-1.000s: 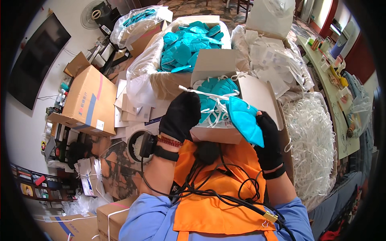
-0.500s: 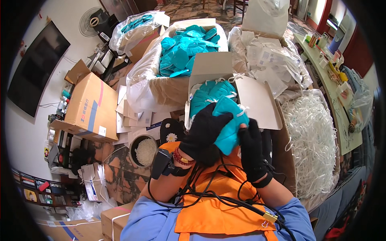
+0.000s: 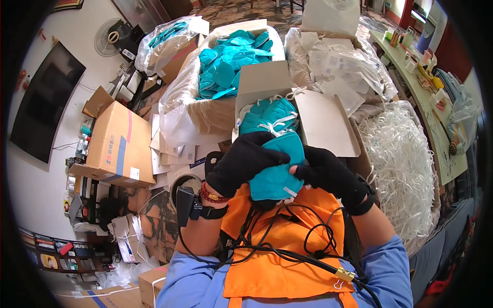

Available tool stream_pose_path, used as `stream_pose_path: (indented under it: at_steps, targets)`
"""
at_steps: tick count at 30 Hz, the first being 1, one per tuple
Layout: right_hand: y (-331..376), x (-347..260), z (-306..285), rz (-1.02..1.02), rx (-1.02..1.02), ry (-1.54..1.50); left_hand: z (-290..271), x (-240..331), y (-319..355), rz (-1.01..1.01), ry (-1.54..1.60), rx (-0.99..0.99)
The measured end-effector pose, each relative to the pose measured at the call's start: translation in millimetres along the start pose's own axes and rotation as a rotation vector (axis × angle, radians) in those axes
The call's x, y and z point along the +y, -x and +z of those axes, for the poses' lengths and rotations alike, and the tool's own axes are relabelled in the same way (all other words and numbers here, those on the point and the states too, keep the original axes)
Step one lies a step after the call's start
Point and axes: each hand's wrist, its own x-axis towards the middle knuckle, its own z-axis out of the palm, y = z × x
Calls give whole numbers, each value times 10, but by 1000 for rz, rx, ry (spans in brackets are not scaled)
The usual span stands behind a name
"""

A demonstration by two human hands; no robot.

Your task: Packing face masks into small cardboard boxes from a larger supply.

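Observation:
A teal folded face mask [image 3: 279, 177] is held up in front of my chest, a white strap end showing at its lower right corner. My left hand [image 3: 241, 163], in a black glove, closes round its left side with the thumb across the front. My right hand [image 3: 331, 174], gloved too but with a bare thumb tip, pinches the right edge. Just beyond stands an open white carton [image 3: 263, 82] with more teal masks [image 3: 269, 115] and their white straps inside. The carton's side flap [image 3: 328, 123] is folded out to the right.
A lined box heaped with teal masks [image 3: 226, 64] stands ahead. Right of it are a box of clear plastic bags [image 3: 341, 72] and one full of white straps [image 3: 398, 169]. A brown carton [image 3: 120, 143] sits left. Black cables [image 3: 287, 251] cross my orange apron [image 3: 257, 277].
The mask has turned and come lower and nearer to me, its strap end now at the bottom. My right hand has swung outward to the right; the left hand has shifted slightly left.

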Motion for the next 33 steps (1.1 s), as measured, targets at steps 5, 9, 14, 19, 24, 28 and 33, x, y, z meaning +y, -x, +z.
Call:
stream_pose_path:
  at_steps: [5,9,14,19,24,28,33]
  targets:
    - [-62,255,-7,-43,355,-263,61,-287,67,192,388,12]
    - [-41,116,81,58,472,-356,343,-381,69,460,89,-12]
    - [9,127,106,180,329,-158,640,-551,10,528,170,264]
    - [12,439,-36,-115,215,439,521,-534,168,770,-582,248]
    - [46,297,8,174,177,240,541,-661,125,603,-506,208]
    - [158,144,-52,334,75,-186,475,-727,100,742,-569,232]
    - [141,571,-32,-159,377,-209,702,-910,34,571,-334,204]
